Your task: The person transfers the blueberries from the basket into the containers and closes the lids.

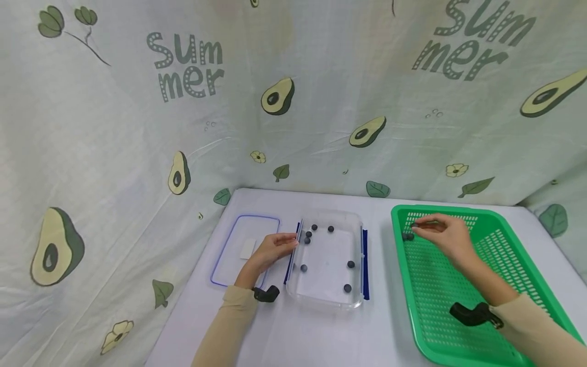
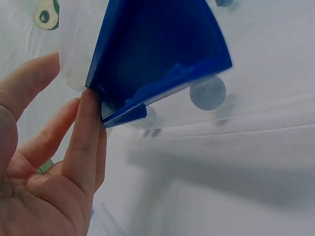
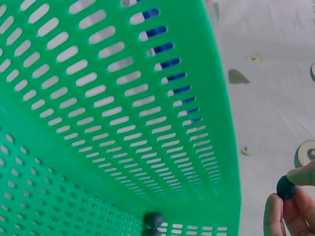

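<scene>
A clear plastic container (image 1: 321, 302) with blue side clasps (image 2: 147, 59) stands mid-table and holds several dark blueberries (image 1: 304, 267). My left hand (image 1: 286, 241) lies against its left side, and the straight fingers (image 2: 88, 142) touch the blue clasp. To the right is a green slotted basket (image 1: 440, 306). My right hand (image 1: 418, 226) is over its far left corner, where the fingertips (image 3: 274, 214) pinch one blueberry (image 3: 286, 187). Two more blueberries (image 3: 152, 221) lie on the basket floor just below that hand.
A clear lid with a blue rim (image 1: 238, 229) lies flat on the white table, left of the container. An avocado-print cloth (image 1: 275, 97) hangs as a wall behind and on both sides. Black wrist cameras (image 1: 472, 313) sit on both forearms.
</scene>
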The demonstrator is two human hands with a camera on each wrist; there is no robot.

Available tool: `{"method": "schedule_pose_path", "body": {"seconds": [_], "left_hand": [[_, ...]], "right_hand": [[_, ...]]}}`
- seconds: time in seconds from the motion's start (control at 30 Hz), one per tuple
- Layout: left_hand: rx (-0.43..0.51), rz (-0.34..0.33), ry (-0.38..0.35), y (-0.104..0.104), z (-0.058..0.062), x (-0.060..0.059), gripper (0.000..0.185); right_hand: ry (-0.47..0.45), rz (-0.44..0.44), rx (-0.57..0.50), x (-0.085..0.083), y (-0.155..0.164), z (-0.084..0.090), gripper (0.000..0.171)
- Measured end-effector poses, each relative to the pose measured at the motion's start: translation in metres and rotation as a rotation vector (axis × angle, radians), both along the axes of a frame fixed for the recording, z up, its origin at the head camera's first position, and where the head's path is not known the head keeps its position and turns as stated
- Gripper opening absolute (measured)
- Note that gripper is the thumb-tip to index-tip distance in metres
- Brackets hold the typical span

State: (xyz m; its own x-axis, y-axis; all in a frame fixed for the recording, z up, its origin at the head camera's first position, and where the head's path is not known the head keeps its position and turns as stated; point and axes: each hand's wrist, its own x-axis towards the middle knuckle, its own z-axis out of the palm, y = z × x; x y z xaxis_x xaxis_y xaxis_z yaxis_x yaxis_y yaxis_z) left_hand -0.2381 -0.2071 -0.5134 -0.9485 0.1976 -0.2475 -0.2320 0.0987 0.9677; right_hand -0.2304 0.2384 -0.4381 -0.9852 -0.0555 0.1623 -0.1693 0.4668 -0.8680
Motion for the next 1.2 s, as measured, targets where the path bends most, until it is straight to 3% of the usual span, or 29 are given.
{"method": "schedule_pose_path", "body": {"seconds": [0.5, 1.2], "left_hand": [[0.027, 0.011, -0.013, 0.001, -0.004, -0.001, 0.045], [0.021, 0.023, -0.020, 0.002, -0.002, -0.001, 0.045]], "right_hand": [[-0.026, 0.111, -0.171, 0.008, -0.041, 0.005, 0.030], [-0.188, 0.243, -0.199, 0.009, -0.100, 0.004, 0.030]]}}
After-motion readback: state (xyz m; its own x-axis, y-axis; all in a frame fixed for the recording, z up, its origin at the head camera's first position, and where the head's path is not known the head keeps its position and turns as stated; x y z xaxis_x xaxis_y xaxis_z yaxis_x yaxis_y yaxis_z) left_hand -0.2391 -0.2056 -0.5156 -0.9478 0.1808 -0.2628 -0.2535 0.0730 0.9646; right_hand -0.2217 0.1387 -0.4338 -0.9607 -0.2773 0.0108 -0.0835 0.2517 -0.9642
